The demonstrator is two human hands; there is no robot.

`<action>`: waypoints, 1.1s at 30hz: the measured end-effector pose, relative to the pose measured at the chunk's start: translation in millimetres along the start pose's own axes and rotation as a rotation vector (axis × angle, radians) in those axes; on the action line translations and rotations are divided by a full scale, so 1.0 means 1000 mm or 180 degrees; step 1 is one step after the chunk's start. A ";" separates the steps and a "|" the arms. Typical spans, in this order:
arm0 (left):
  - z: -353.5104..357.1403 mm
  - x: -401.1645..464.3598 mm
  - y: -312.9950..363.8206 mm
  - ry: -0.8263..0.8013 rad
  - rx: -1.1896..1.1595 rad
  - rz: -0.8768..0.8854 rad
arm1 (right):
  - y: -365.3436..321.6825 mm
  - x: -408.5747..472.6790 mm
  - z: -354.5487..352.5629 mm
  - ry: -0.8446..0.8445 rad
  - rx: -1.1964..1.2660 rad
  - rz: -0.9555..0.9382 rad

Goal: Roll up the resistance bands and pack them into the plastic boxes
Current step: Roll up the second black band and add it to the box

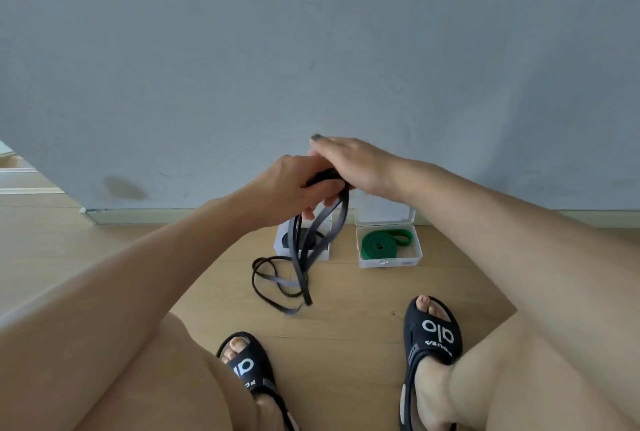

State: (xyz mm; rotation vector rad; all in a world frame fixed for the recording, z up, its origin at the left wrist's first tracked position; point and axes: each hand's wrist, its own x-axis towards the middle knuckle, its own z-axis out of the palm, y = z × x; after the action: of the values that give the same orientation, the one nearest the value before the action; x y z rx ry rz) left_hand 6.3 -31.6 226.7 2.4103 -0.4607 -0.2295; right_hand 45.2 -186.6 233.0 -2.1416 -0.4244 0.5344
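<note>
My left hand (294, 185) and my right hand (353, 164) meet in mid-air and both grip the upper end of a black resistance band (298, 268). Its loops hang down from my hands, and the lower coils lie on the wooden floor. Behind the hanging loops stands a clear plastic box (323, 252) with a dark rolled band inside. To its right a second clear plastic box (412, 254) stands with its lid up, holding a rolled green band (381, 243).
Both boxes stand on the floor against the grey wall (311, 50). My feet in black sandals (433, 333) rest on the floor in front, with my knees at the lower corners. A step or ledge (20, 181) shows at the far left.
</note>
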 end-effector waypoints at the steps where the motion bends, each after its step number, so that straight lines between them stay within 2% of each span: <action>1: -0.001 0.000 0.003 0.0039 -0.0113 -0.0056 | -0.001 0.000 0.002 -0.0011 -0.0025 -0.0050; 3: -0.002 0.000 0.004 0.0065 -0.0223 -0.0156 | -0.003 0.001 0.000 0.0191 -0.0101 -0.0025; 6: -0.004 -0.002 0.001 -0.0060 -0.0153 -0.0184 | -0.001 0.002 -0.008 0.0573 -0.0708 -0.0041; 9: -0.004 -0.001 -0.005 -0.0195 -0.0047 -0.0252 | 0.006 -0.001 -0.020 0.0662 -0.1094 -0.0122; 13: -0.005 -0.001 -0.013 -0.0301 0.0211 -0.0309 | 0.019 -0.007 -0.050 0.1225 -0.1016 -0.0103; 17: -0.004 -0.005 -0.034 -0.0696 0.0784 -0.0558 | 0.045 -0.017 -0.070 0.1633 -0.1033 0.0351; 19: -0.004 -0.005 -0.033 -0.0617 0.0706 -0.0536 | 0.056 -0.017 -0.071 0.1516 -0.1177 0.0677; 21: -0.007 -0.002 -0.022 -0.0241 0.0448 -0.0332 | 0.060 -0.014 -0.067 0.1146 -0.1559 0.0965; 23: -0.009 0.000 -0.007 0.0211 0.0150 -0.0085 | 0.054 -0.008 -0.056 0.0663 -0.1583 0.1052; 25: -0.010 0.002 0.001 0.0412 0.0113 0.0167 | 0.039 -0.005 -0.041 0.0328 -0.0986 0.0850; 28: -0.008 0.003 0.006 0.0280 0.0350 0.0406 | 0.010 -0.007 -0.016 -0.0104 0.0510 0.0303; 30: -0.008 0.002 0.005 0.0160 0.0313 0.0327 | 0.001 -0.010 -0.007 -0.0177 0.0636 0.0128; 33: -0.012 -0.002 -0.004 0.0089 0.0362 -0.0028 | -0.001 -0.011 -0.010 0.0217 0.0028 -0.0024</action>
State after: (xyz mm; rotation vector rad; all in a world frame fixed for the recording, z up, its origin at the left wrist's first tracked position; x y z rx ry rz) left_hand 8.7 -21.1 233.0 2.5235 -0.4617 -0.1775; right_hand 41.3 -198.1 241.1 -2.1423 -0.3915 0.4568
